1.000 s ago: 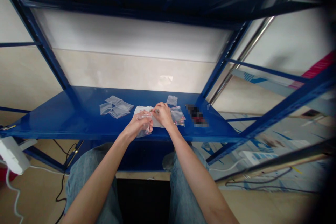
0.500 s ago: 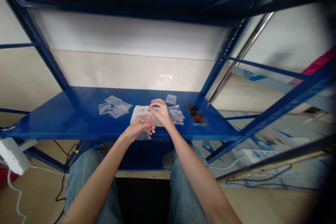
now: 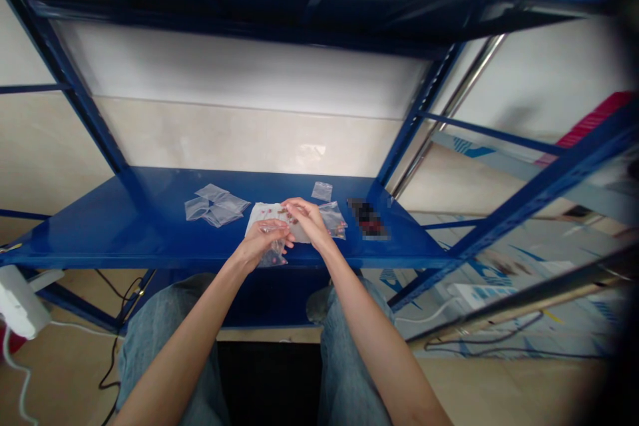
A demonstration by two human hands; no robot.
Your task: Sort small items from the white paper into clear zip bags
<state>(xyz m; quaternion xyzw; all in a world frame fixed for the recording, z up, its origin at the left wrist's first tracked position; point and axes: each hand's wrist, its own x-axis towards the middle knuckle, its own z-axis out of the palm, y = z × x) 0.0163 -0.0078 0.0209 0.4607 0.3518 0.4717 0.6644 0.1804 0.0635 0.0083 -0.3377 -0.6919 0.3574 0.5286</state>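
Head: bag (image 3: 272, 256) in left grip (image 3: 263, 235)

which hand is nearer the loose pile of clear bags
Left. The left hand is to the near right of the pile of clear bags; the right hand is farther right, over the white sheet.

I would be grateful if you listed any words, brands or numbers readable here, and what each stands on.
No text can be read.
Pink-red strip: too blurred.
Blue-and-white sheeting: blue printing, no legible letters.
Dark item on the shelf: pixelated.
Plastic bags: no readable print.
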